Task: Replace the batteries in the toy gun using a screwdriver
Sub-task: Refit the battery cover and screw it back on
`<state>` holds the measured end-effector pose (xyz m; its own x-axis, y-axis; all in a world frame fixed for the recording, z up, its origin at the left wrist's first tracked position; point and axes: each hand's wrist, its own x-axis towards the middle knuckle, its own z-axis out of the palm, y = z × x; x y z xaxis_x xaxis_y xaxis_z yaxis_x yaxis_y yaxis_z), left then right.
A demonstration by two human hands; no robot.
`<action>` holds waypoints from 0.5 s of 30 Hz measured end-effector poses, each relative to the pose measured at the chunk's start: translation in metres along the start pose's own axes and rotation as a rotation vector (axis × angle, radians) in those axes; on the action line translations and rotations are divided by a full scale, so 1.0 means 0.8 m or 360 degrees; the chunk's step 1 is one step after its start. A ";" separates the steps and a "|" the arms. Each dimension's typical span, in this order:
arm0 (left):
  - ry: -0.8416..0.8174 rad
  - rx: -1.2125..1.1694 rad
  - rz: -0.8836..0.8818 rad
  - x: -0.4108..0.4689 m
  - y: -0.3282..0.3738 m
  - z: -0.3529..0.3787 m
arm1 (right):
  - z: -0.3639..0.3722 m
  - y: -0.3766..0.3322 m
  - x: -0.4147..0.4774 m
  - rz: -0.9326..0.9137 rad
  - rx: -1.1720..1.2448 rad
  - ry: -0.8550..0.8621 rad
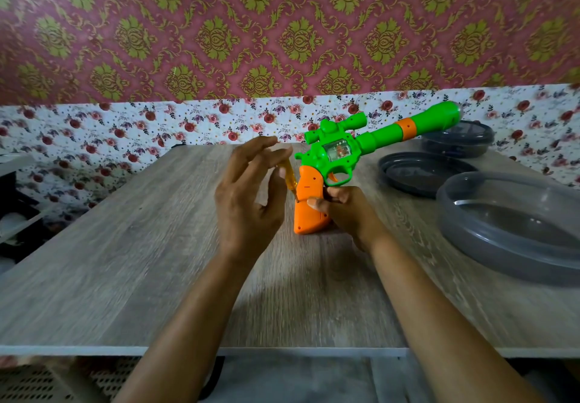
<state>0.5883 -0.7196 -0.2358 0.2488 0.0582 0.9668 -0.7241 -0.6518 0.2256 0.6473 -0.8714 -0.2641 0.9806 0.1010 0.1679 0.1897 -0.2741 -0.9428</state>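
Note:
A green toy gun [370,142] with an orange grip [309,211] stands butt-down on the wooden table [125,261], barrel pointing up and to the right. My right hand [348,211] grips the orange handle from the right side, thumb across its face. A yellow translucent screwdriver [289,179] slants down with its tip against the left edge of the grip. My left hand [251,195] pinches the screwdriver's top between thumb and fingertips, the other fingers spread loosely.
Three round grey plastic containers or lids sit at the right: a large one [514,230] nearest, a flat one [420,173] behind it, a lidded one [458,143] at the back. The flowered wall stands close behind the table. Shelving shows at the left edge.

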 end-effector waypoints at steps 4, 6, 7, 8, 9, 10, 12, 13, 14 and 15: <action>0.0047 0.0040 -0.0022 0.002 0.000 -0.001 | 0.001 0.003 0.003 0.0001 -0.0022 0.0012; 0.0064 0.0056 -0.0029 0.002 -0.001 -0.001 | 0.001 0.004 0.004 0.0001 -0.0021 0.0005; 0.0062 0.0049 -0.0034 0.002 -0.002 -0.001 | 0.001 0.004 0.004 0.0007 -0.0011 0.0005; 0.0051 0.0041 -0.0037 0.002 -0.003 -0.001 | 0.001 0.004 0.004 0.0012 -0.0001 0.0004; 0.0032 0.0041 -0.0030 0.003 -0.003 -0.001 | 0.001 0.003 0.003 0.0017 0.0000 0.0002; 0.0010 0.0046 -0.0016 0.003 -0.002 -0.001 | 0.001 0.004 0.004 0.0015 -0.0005 -0.0002; -0.0030 0.0041 0.0008 0.004 0.000 -0.001 | 0.001 0.004 0.004 0.0005 -0.0007 -0.0006; -0.0047 0.0026 0.0012 0.004 0.001 -0.001 | 0.001 0.004 0.004 0.0005 0.0001 -0.0004; -0.0060 0.0006 0.0010 0.003 0.002 -0.001 | 0.001 0.005 0.003 0.0006 0.0013 -0.0004; -0.0070 -0.0022 0.0001 0.003 0.003 0.000 | 0.001 0.005 0.004 0.0011 0.0012 0.0000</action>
<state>0.5869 -0.7208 -0.2332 0.2760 0.0244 0.9608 -0.7331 -0.6411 0.2269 0.6508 -0.8715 -0.2675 0.9819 0.0993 0.1614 0.1826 -0.2676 -0.9461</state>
